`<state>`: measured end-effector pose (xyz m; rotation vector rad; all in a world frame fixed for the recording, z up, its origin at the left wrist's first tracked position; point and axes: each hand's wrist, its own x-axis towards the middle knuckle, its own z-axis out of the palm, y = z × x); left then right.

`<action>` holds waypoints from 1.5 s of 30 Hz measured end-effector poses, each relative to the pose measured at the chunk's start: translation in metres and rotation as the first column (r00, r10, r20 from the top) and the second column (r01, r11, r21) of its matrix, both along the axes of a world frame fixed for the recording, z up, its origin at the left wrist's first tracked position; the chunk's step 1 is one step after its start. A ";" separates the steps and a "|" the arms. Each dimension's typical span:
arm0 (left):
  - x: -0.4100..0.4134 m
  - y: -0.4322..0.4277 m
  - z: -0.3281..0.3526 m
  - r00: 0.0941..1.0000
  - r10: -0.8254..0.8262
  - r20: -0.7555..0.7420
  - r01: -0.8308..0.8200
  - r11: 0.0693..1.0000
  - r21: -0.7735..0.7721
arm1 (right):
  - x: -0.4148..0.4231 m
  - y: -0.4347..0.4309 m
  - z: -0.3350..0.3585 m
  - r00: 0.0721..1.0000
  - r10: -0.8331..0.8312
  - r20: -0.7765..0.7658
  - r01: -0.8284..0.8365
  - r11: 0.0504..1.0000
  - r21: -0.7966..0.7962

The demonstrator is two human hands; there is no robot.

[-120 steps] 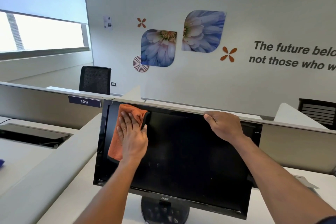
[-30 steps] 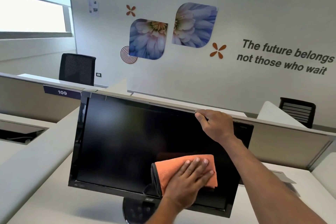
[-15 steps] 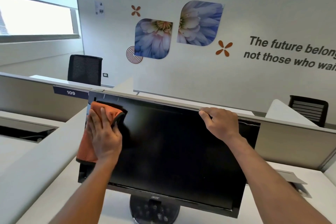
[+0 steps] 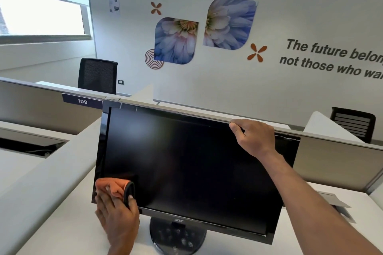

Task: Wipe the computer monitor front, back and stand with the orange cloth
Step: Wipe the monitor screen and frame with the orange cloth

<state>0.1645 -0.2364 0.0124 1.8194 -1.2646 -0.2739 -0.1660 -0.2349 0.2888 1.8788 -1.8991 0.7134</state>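
Observation:
A black monitor point(image 4: 186, 161) stands on a round black stand point(image 4: 178, 238) on the white desk, its dark screen facing me. My left hand point(image 4: 118, 219) presses the orange cloth point(image 4: 113, 187) flat against the screen's lower left corner; most of the cloth is hidden under my fingers. My right hand point(image 4: 256, 137) grips the monitor's top edge toward the right, fingers curled over the bezel.
Grey desk partitions point(image 4: 331, 157) run behind the monitor, with a "109" label point(image 4: 82, 101) at the left. Black office chairs point(image 4: 97, 75) stand beyond the partitions. A grey cable hatch point(image 4: 335, 203) lies on the desk at the right. The white desk point(image 4: 62, 230) extends left.
My left hand has slid the orange cloth down the screen's left side, from the upper left corner to the lower left corner. My right hand stays on the top edge.

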 end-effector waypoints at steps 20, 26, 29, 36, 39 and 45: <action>-0.019 0.012 0.009 0.994 -0.075 0.081 0.069 0.995 0.074 | -0.003 0.000 -0.003 1.000 0.004 -0.003 -0.004 1.000 -0.007; 0.015 0.000 0.014 1.000 -0.013 0.025 0.012 0.999 0.049 | -0.002 0.003 -0.001 1.000 -0.007 -0.012 0.007 1.000 -0.004; 0.017 0.002 0.014 1.000 -0.015 -0.020 0.015 1.000 0.000 | -0.002 0.005 -0.001 1.000 -0.006 -0.007 0.006 1.000 -0.006; 0.006 0.017 -0.001 0.989 -0.084 0.123 0.086 0.996 -0.008 | 0.000 0.003 -0.001 1.000 -0.005 -0.006 0.005 1.000 -0.001; -0.026 0.034 -0.016 0.952 -0.198 0.232 0.199 0.980 0.020 | 0.000 0.002 -0.002 1.000 -0.006 -0.008 0.006 1.000 -0.012; -0.089 0.063 -0.030 0.903 -0.321 0.287 0.363 0.926 -0.107 | 0.000 0.006 -0.002 1.000 -0.008 0.017 0.008 1.000 -0.012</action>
